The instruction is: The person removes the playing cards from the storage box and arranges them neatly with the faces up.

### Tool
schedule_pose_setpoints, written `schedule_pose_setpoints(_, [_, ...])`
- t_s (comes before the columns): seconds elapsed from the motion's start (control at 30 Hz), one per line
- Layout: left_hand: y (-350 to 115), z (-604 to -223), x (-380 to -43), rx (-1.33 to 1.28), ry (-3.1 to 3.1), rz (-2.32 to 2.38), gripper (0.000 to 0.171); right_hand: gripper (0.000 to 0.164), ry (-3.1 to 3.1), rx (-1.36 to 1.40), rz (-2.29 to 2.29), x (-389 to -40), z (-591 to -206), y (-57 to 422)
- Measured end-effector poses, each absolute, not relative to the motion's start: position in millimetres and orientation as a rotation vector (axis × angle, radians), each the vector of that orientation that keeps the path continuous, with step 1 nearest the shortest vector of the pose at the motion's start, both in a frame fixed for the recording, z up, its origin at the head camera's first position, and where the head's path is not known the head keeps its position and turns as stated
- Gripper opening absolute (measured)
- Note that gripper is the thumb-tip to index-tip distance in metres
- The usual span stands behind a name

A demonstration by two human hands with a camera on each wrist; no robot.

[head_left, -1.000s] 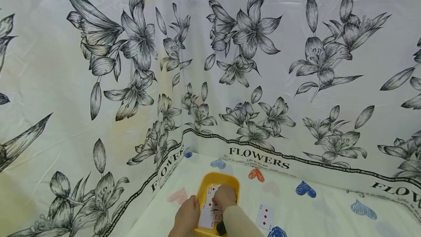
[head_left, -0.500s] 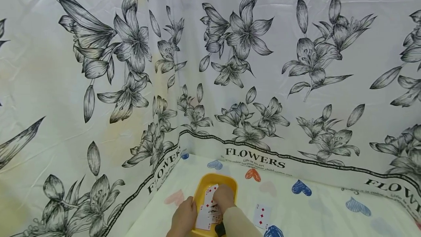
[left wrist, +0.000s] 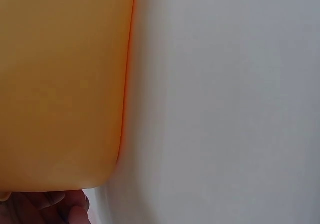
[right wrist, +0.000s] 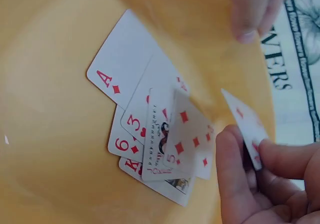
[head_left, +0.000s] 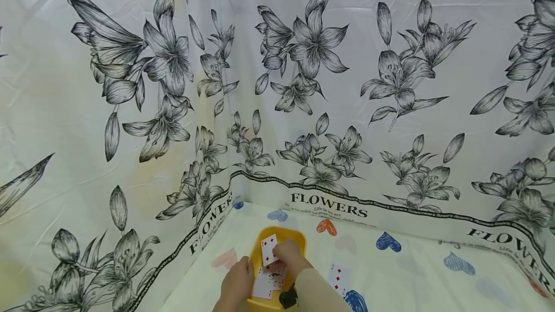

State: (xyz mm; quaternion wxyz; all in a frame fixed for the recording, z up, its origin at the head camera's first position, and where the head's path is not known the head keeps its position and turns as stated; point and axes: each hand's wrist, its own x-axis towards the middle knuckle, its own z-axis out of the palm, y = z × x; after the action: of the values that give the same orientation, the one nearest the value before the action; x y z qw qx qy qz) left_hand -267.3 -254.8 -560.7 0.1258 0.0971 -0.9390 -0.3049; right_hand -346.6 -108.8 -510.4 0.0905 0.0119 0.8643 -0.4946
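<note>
Right wrist view, playing card [right wrist: 247,126], edge pinched by right hand [right wrist: 277,184]

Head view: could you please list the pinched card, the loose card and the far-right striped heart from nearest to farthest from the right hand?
1. Pinched card: in the right hand.
2. Loose card: right of the yellow tray.
3. Striped heart: printed farther right.
</note>
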Motion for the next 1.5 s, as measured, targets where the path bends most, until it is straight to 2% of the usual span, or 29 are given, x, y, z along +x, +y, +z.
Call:
schedule_pose_setpoints(0.17, [-255, -561, -266, 0.286, -2.748, -0.882, 0.022, 0.023, 2.357, 0.15, -1.604, -348, -503, -103])
schedule_pose_setpoints(0.37, [-254, -560, -267, 0.313, -2.762, -0.866, 0.027, 0.025, 2.267, 0.145, -1.667, -346, -493, -83])
schedule_pose_setpoints(0.63, [-257, -559, -267, 0.294, -2.767, -0.878, 0.028, 0.013, 2.216, 0.151, -1.755, -344, -493, -36])
schedule_pose_setpoints(0.9, [-262, -563, -273, 0.283, -2.788, -0.885, 0.03, 0.013, 2.235, 0.218, -1.782, -345, -495, 20])
schedule_pose_setpoints(1.5, [-261, -561, -272, 0.254, -2.786, -0.908, 0.029, 0.031, 2.284, 0.54, -1.703, -338, -522, 130])
